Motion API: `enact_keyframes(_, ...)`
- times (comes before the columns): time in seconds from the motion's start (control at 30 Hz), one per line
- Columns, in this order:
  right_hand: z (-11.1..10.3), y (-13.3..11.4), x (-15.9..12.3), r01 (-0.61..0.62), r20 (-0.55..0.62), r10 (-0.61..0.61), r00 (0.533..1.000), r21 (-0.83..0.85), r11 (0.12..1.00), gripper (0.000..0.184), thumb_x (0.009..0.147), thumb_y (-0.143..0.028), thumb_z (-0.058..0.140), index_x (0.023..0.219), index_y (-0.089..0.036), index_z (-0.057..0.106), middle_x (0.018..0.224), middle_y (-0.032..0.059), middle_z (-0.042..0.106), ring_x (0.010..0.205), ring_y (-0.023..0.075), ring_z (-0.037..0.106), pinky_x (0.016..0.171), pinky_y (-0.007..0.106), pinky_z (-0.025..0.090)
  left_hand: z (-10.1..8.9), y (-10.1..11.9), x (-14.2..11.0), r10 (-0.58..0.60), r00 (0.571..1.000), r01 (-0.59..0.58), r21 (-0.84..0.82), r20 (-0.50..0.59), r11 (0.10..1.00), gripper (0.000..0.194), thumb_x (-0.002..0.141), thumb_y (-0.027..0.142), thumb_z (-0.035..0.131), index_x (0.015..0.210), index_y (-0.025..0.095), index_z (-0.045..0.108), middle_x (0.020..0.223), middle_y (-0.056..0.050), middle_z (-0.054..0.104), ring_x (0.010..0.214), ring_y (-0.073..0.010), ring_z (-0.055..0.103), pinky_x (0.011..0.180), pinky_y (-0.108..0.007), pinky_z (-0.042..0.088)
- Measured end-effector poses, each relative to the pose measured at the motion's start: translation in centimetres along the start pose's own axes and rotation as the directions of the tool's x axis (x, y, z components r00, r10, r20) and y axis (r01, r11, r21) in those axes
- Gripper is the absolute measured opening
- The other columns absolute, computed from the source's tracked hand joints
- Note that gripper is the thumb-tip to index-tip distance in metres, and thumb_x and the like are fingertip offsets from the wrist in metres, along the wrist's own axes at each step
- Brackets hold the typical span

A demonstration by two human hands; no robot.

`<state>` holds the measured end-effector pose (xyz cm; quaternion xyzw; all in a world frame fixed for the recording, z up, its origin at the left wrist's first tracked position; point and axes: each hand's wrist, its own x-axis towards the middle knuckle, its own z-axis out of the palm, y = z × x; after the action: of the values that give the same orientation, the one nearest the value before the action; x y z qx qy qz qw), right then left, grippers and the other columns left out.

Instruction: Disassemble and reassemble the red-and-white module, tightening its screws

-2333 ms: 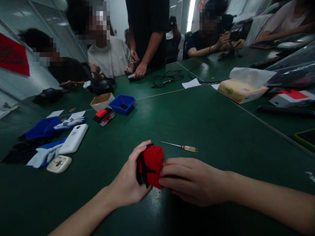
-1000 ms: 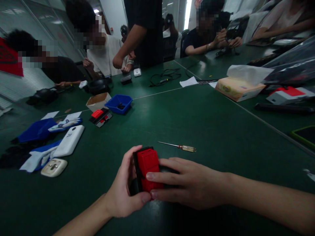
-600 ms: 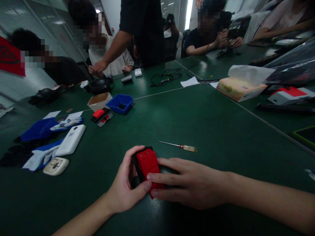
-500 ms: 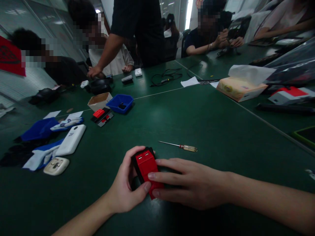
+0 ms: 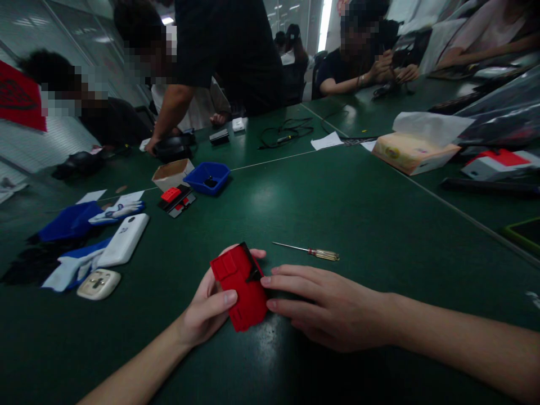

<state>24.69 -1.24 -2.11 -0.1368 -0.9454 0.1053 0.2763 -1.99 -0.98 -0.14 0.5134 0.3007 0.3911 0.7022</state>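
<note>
A red plastic housing (image 5: 242, 289) with a black part along its upper right edge is in my left hand (image 5: 206, 309). The thumb lies across its red face, and the other fingers are behind it, with fingertips showing past its top. My right hand (image 5: 333, 306) is at the housing's right side, its fingers stretched out and a fingertip or two at the edge; it does not wrap round it. Just beyond my hands a screwdriver (image 5: 306, 251) with a clear yellowish handle lies on the green table (image 5: 379, 242).
To the left are a white case (image 5: 124, 241), a cream plug-like block (image 5: 99, 284), work gloves (image 5: 76, 267) and a blue bin (image 5: 70, 220). Farther off stand a blue tray (image 5: 207, 179), a cardboard box (image 5: 172, 174) and a tissue box (image 5: 415, 152). Several people are around the table.
The housing has turned in my left hand, so a broader red face shows. My right fingers have slid off its face to its right edge. Across the table, a standing person leans farther left.
</note>
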Motion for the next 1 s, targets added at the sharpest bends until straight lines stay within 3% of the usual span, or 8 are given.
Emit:
enact_keyframes(0.13,-0.1,0.2,-0.1,-0.037,0.004,0.037,0.999,0.058,0.998,0.058,0.089,-0.011,0.059,0.145,-0.011,0.043,0.154,0.0224,0.047,0.142,0.0309,0.046,0.11,0.046,0.049,0.1,-0.1,0.1,0.01,1.0,-0.011,0.023,0.017,1.0,0.058,0.083,0.045,0.077,0.135,0.025,0.06,0.127,-0.015,0.07,0.113,-0.0366,0.071,0.092,-0.052,0.062)
enact_keyframes(0.2,0.0,0.3,-0.1,-0.129,0.017,0.128,0.992,0.137,0.982,0.066,0.09,-0.019,0.068,0.149,-0.012,0.038,0.151,0.0224,0.051,0.138,0.0293,0.051,0.109,0.045,0.05,0.1,-0.3,0.1,0.043,0.999,-0.043,0.056,0.01,0.997,0.061,0.081,0.047,0.081,0.134,0.027,0.058,0.129,-0.016,0.069,0.118,-0.0393,0.069,0.098,-0.058,0.058)
enact_keyframes(0.33,0.3,-0.2,0.5,-0.435,0.095,0.426,0.9,0.267,0.86,0.083,0.077,-0.044,0.089,0.144,-0.018,0.047,0.14,0.0149,0.062,0.123,0.0298,0.062,0.103,0.045,0.051,0.3,-0.6,0.4,0.12,0.993,-0.12,0.071,0.014,0.99,0.058,0.077,0.04,0.088,0.128,0.029,0.062,0.146,-0.016,0.059,0.133,-0.0429,0.059,0.106,-0.064,0.051)
enact_keyframes(0.4,0.6,-0.7,0.8,-0.503,0.09,0.503,0.86,0.321,0.803,0.089,0.071,-0.051,0.092,0.142,-0.019,0.05,0.135,0.0135,0.065,0.115,0.0296,0.064,0.097,0.044,0.051,0.4,-0.6,0.6,0.15,0.988,-0.152,0.075,0.036,0.986,0.058,0.078,0.038,0.088,0.129,0.03,0.062,0.148,-0.016,0.058,0.137,-0.0421,0.056,0.109,-0.065,0.047)
enact_keyframes(0.53,0.9,-1.4,1.5,-0.559,0.087,0.573,0.815,0.38,0.737,0.084,0.069,-0.045,0.094,0.138,-0.021,0.055,0.122,0.0084,0.069,0.101,0.0262,0.064,0.086,0.039,0.051,0.7,-0.5,0.9,0.166,0.983,-0.174,0.125,0.076,0.977,0.06,0.076,0.036,0.09,0.13,0.032,0.062,0.153,-0.015,0.054,0.141,-0.0407,0.052,0.112,-0.067,0.042)
enact_keyframes(0.7,0.8,-1.6,1.9,-0.593,0.082,0.613,0.785,0.382,0.709,0.082,0.068,-0.036,0.095,0.138,-0.02,0.055,0.121,0.0085,0.069,0.103,0.0271,0.062,0.085,0.039,0.05,0.9,-0.7,1.0,0.224,0.971,-0.237,0.215,0.082,0.947,0.062,0.075,0.038,0.091,0.129,0.032,0.062,0.155,-0.016,0.05,0.141,-0.0424,0.051,0.111,-0.068,0.042)
enact_keyframes(0.87,0.9,-1.4,1.5,-0.524,0.028,0.572,0.82,0.442,0.728,0.056,0.081,-0.03,0.085,0.13,-0.019,0.06,0.122,0.0088,0.07,0.104,0.0249,0.063,0.087,0.038,0.051,1.0,-1.1,0.9,0.312,0.948,-0.315,0.288,0.059,0.904,0.06,0.079,0.034,0.087,0.132,0.036,0.058,0.156,-0.013,0.047,0.14,-0.0389,0.053,0.113,-0.062,0.044)
enact_keyframes(1.0,0.9,-1.3,0.9,-0.482,-0.014,0.552,0.834,0.47,0.74,0.058,0.082,-0.028,0.085,0.133,-0.019,0.057,0.129,0.01,0.068,0.112,0.0241,0.064,0.093,0.037,0.052,1.0,-1.3,0.7,0.379,0.925,-0.352,0.424,0.021,0.835,0.056,0.079,0.036,0.087,0.127,0.032,0.059,0.152,-0.012,0.049,0.139,-0.037,0.054,0.114,-0.058,0.044)
